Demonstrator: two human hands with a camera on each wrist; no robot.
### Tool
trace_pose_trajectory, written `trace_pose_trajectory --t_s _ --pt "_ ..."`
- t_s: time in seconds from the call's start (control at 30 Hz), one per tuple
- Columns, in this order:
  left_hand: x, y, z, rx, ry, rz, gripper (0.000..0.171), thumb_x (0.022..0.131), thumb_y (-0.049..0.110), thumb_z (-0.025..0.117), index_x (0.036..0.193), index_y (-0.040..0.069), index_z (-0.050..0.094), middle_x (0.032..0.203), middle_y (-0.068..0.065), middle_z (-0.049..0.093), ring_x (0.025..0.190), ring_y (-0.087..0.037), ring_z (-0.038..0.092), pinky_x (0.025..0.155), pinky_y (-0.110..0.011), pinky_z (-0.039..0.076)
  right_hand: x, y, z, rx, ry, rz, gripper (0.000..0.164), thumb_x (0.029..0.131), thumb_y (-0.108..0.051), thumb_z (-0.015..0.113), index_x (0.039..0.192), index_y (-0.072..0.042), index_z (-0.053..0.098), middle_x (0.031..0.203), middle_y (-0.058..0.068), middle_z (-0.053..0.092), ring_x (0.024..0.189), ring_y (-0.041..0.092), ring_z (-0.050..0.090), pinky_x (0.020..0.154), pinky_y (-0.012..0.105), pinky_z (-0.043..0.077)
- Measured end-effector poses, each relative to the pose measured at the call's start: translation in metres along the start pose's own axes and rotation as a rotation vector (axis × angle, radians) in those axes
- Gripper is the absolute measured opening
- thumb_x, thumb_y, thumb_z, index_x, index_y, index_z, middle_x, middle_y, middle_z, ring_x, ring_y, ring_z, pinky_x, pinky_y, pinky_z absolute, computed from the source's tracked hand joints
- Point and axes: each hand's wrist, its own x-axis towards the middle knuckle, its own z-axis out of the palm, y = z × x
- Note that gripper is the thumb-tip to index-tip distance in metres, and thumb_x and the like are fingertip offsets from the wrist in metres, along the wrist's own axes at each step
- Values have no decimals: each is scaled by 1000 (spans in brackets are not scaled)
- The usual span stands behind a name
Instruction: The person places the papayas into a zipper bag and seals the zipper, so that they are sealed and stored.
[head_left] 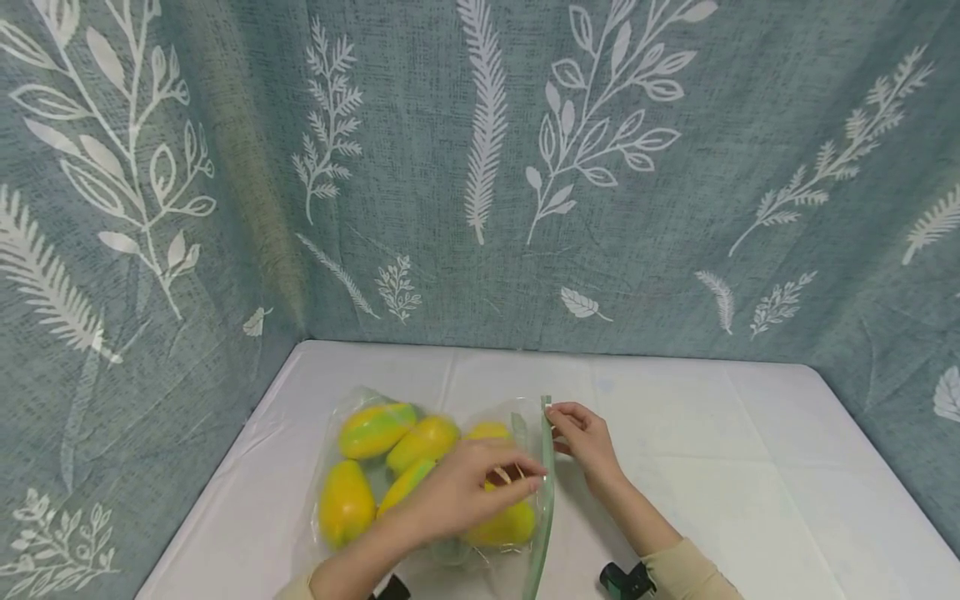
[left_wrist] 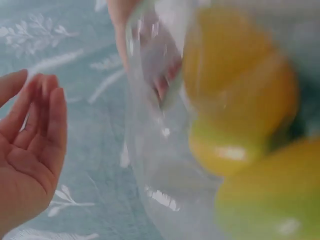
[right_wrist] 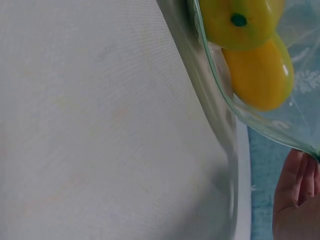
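Note:
A clear zip-top bag lies on its side, its green zip strip facing right. Inside are several yellow-and-green fruits, mango-like in shape. My right hand pinches the strip near its far end between thumb and fingers. Over the bag hovers my left hand, fingers loosely bent, thumb and fingertips close to the strip's middle in the head view. The left wrist view shows nothing held between those fingers. Part of the fruit is hidden beneath the left hand and forearm.
A white-covered table carries the bag. Blue-green curtain with white leaf prints stands behind and on both sides. Black wrist devices show at the forearms near the front edge.

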Motion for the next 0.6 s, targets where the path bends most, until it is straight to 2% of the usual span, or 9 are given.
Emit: trace_pose_trajectory --t_s 0.13,0.23,0.4,0.6 --pt "33 -9 -21 -84 36 -45 15 95 20 66 105 13 74 94 9 69 86 -8 62 76 -28 54 -1 -1 0 7 1 -16 23 94 -18 65 106 2 64 83 2 69 74 13 61 67 27 56" --pt "56 -19 -30 -109 53 -98 16 95 24 65 106 16 73 97 7 70 89 -10 62 80 -31 52 -3 -2 0 11 2 -21 25 94 -18 65 108 3 64 84 2 69 74 12 60 67 26 56" --pt "85 -38 -34 -166 23 -200 21 94 25 67 109 12 71 102 3 70 96 -13 63 88 -34 50 -4 -4 1 21 -2 -28 26 94 -18 66 108 4 63 82 1 68 73 13 59 67 26 55" --pt "105 -62 -30 -184 -3 -254 24 94 21 67 113 7 69 103 0 69 98 -14 62 91 -35 49 -4 -3 1 23 -21 -36 26 95 -19 65 107 3 63 81 0 67 74 12 59 66 26 55"
